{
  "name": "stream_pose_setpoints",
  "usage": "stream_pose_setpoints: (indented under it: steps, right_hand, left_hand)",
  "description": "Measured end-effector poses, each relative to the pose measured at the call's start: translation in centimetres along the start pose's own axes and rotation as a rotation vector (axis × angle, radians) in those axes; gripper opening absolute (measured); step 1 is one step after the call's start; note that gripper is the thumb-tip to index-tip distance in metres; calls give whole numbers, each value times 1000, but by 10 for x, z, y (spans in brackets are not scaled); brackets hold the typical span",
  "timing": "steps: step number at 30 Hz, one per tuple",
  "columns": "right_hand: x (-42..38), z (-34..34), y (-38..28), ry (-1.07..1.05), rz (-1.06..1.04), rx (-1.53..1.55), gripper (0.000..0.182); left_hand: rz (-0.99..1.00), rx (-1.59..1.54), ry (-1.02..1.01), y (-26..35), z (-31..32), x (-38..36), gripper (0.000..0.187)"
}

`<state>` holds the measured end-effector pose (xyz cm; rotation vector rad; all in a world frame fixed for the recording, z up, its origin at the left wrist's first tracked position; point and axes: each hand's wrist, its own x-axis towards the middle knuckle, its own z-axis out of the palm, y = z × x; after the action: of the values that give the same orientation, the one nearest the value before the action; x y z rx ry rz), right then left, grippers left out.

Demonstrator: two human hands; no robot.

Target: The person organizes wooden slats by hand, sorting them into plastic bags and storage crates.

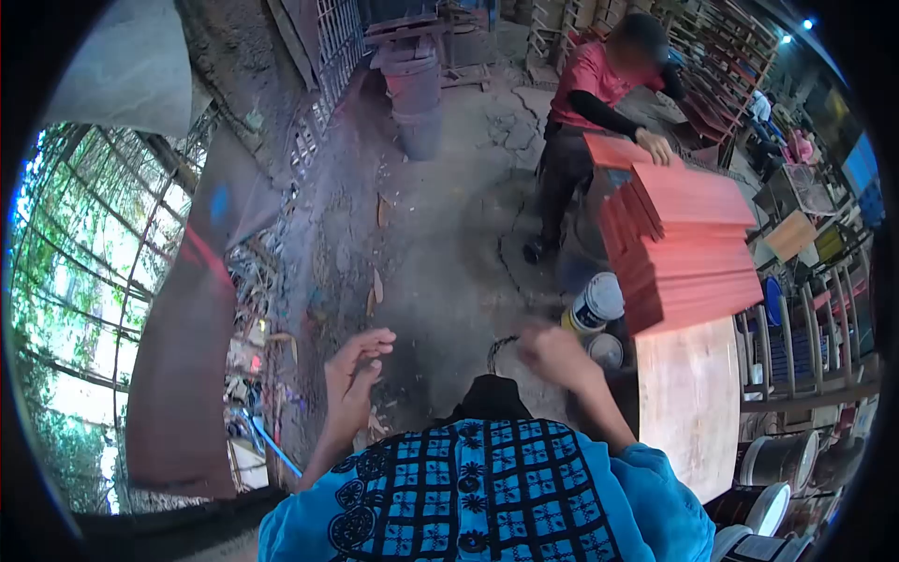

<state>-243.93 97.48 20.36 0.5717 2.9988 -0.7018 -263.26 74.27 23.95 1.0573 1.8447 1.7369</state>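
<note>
My left hand (pixel 354 379) hangs in front of my blue patterned shirt, its fingers loosely curled and apart, holding nothing. My right hand (pixel 554 356) is blurred, its fingers closed; whether anything is in it I cannot tell. It is near a paint tin (pixel 594 302) and a second tin (pixel 604 350) on the ground, beside a wooden tabletop (pixel 688 403).
A stack of red-painted boards (pixel 688 245) lies on the table. A person in a red top (pixel 590 89) leans over it, one hand on a board. Buckets (pixel 412 98) stand farther back on the concrete floor. Wooden racks are at right, a fence at left.
</note>
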Motion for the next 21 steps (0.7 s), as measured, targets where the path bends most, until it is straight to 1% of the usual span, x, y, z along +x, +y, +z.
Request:
stream_pose_setpoints:
  steps: [1,2,3,5,6,8,9,10,11,12,13,14,15,17,20,21]
  right_hand:
    - [19,10,8,-288,93,-45,36]
    - [40,16,14,-363,84,-7,37]
    - [63,22,21,-434,74,31,39]
    - [115,36,40,-307,-56,44,32]
    - [144,45,52,-246,-119,49,30]
    - [216,85,83,-364,-198,-35,30]
    - [263,83,94,-406,-239,-91,30]
    - [294,57,79,-434,-231,-110,31]
    - [325,32,63,-460,-222,-120,32]
    - [361,30,63,-428,-280,-51,31]
    - [390,30,66,-409,-334,15,29]
    - [413,20,61,-354,-384,16,30]
    - [436,8,56,-299,-432,10,31]
    - [480,2,58,-285,-462,91,32]
    - [544,-4,83,-397,-473,194,35]
    - [565,5,99,-445,-401,120,34]
  left_hand:
    - [-50,11,-42,-15,-6,21,31]
    - [-98,24,-85,-31,-12,43,31]
    - [-115,139,-132,-48,-18,64,30]
    - [-132,371,-220,-89,-30,110,28]
    - [-69,514,-252,-124,-40,130,29]
    - [-333,850,-295,-187,-60,163,32]
    - [-318,972,-356,-225,-75,181,33]
    - [-325,1102,-435,-253,-92,180,35]
    - [-396,1083,-331,-266,-101,179,35]
    - [-461,1058,-221,-278,-109,179,35]
    - [-531,1019,-166,-295,-118,180,35]
    - [-620,986,-126,-312,-130,186,35]
    - [-710,963,-109,-331,-140,192,35]
    - [-856,935,-127,-369,-154,210,36]
    - [-1000,919,-168,-424,-169,256,36]
    - [-1023,917,-189,-442,-173,275,36]
